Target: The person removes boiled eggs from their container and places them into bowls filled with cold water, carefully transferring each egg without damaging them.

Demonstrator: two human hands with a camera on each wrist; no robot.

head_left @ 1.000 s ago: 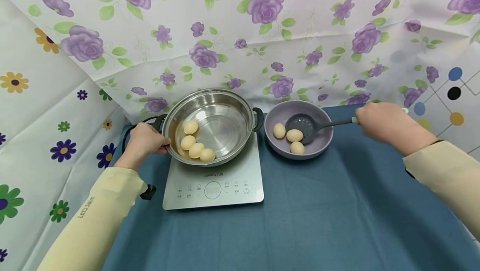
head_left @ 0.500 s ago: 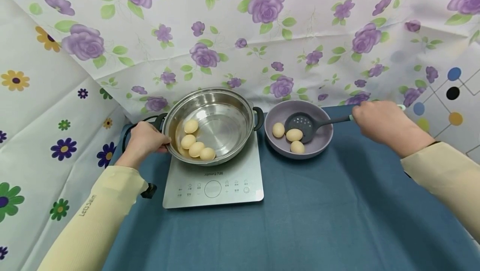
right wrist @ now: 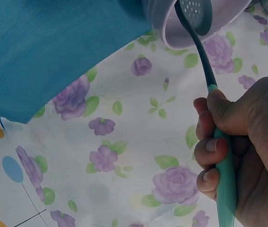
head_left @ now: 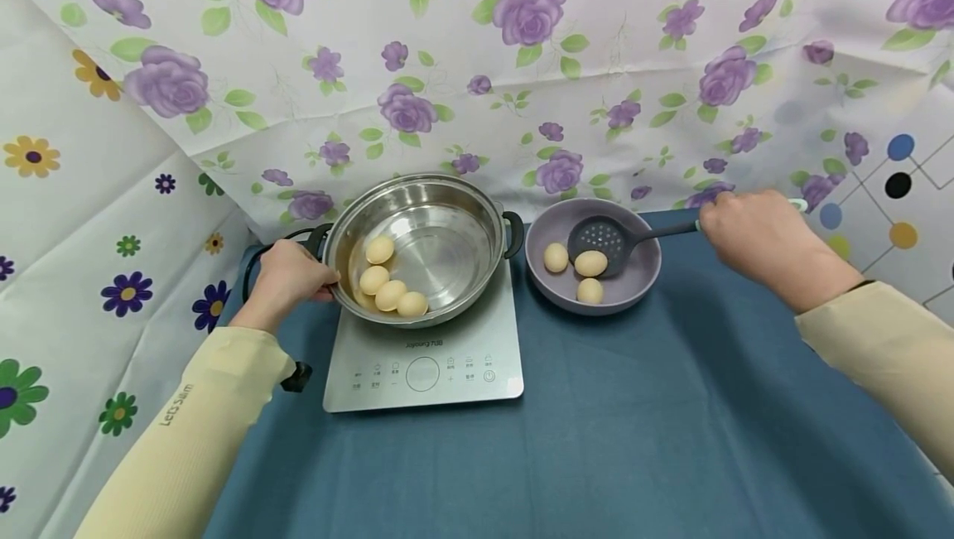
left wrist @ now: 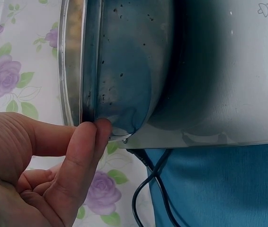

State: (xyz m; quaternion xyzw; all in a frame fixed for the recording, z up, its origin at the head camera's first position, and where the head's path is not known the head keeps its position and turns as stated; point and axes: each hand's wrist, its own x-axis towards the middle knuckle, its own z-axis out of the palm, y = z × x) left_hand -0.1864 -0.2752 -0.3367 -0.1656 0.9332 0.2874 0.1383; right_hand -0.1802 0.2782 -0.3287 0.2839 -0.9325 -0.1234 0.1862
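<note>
My right hand [head_left: 768, 245] grips the mint-green handle of a dark grey skimmer [head_left: 605, 239], fingers wrapped round it as the right wrist view shows. The skimmer's perforated head is inside a mauve bowl [head_left: 633, 289]. One egg [head_left: 591, 263] overlaps the head's front edge; two more, a left egg [head_left: 556, 257] and a front egg [head_left: 590, 291], lie beside it. My left hand [head_left: 291, 276] pinches the left rim of a steel pot [head_left: 488, 286] between thumb and fingertips, near its black side handle. Several eggs [head_left: 391, 295] lie at the pot's left and front inside.
The pot stands on a white induction cooker [head_left: 425, 394] with a touch panel at its front. A black cord [left wrist: 148, 182] runs behind my left hand. A blue cloth [head_left: 633, 440] covers the table. Floral sheets [head_left: 462, 42] hang close behind the pot and bowl.
The skimmer's head shifts slightly within the bowl, and the egg at its edge moves a little right and back, further over the head. My left hand stays at the pot's rim.
</note>
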